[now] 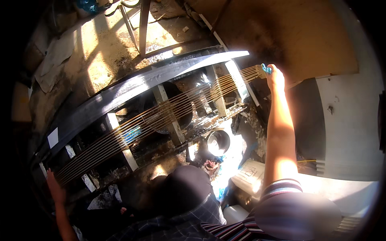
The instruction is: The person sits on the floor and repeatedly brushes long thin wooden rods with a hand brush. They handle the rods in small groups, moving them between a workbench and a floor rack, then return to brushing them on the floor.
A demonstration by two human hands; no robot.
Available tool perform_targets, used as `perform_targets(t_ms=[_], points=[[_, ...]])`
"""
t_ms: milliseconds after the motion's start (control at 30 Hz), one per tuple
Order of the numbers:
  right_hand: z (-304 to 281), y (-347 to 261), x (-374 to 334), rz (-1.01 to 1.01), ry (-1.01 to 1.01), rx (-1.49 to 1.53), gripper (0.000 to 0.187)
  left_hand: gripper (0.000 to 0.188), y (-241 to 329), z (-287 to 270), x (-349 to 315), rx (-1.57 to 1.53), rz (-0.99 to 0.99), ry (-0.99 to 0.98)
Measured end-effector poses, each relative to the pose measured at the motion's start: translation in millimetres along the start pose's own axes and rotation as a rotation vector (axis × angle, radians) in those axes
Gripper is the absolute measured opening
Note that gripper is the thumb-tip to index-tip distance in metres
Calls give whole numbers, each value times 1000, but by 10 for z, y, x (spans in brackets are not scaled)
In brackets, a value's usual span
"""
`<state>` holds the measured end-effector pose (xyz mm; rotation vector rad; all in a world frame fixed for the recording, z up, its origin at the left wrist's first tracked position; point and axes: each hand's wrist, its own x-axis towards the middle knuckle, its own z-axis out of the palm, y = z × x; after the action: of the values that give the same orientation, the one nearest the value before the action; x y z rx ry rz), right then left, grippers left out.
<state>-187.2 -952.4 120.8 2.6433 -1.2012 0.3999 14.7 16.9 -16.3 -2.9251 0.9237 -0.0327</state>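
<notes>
Several long, thin, golden-brown rods (161, 108) stretch side by side between my hands, across a dark frame with pale crossbars (169, 114). They fan out slightly toward the left. At the far left, my left hand (55, 186) is closed at their near ends, partly in shadow. My right hand (275, 76), arm stretched out in a striped sleeve, grips the other ends. A small turquoise piece (265, 69) shows at its fingertips; what it is I cannot make out. Just beyond the rods runs a long, shiny, curved dark strip (128, 86).
A round metal pot (218, 142) stands on the near side of the frame, beside a pale box-like container (250, 175). A person in a dark cap (185, 186) and checked shirt is close at the lower middle. Metal legs (143, 30) rise beyond the frame. Brown board (321, 44) lies far right.
</notes>
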Motion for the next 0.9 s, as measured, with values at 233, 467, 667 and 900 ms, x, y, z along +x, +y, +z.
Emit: perform_targets(t_ms=[233, 467, 667, 900], points=[[44, 35, -1008, 227, 463, 324, 25, 74, -11, -4, -65, -98, -84, 13], [-1039, -1010, -2122, 291, 302, 945, 33, 92, 348, -540, 179, -238, -250, -165], [-1609, -3159, -2909, 162, -224, 1279, 25, 67, 205, -336, 191, -276, -205, 20], [-1678, -5229, -3834, -67, -754, 1445, 14, 59, 196, -290, 244, -317, -195, 88]])
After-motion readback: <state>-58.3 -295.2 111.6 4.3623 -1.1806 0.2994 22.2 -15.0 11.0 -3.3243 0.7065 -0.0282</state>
